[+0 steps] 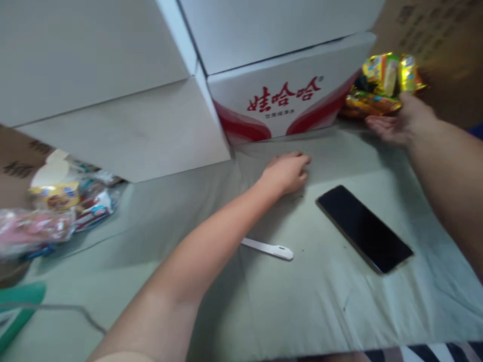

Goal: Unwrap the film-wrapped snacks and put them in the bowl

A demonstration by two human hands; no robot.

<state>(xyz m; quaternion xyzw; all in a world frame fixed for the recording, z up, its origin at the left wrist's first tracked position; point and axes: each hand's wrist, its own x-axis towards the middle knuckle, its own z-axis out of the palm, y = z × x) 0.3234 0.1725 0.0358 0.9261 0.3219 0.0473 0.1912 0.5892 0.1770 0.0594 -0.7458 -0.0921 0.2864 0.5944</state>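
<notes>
Right hand point(400, 123), far right: thumb and fingers parted, touching gold snack packets point(373, 104); lowest packet's long axis runs left-right, those above point upward; left hand point(289, 172), mid-scene, fingers curled over pale cloth point(320, 306); cannot tell if it pinches anything; phone point(364, 229) nearer, right of centre.

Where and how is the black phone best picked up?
Probably by both long edges near the middle, from above and the near side: the phone lies flat, screen up, on the cloth, with nothing on it, and the red-and-white box stands beyond.
</notes>
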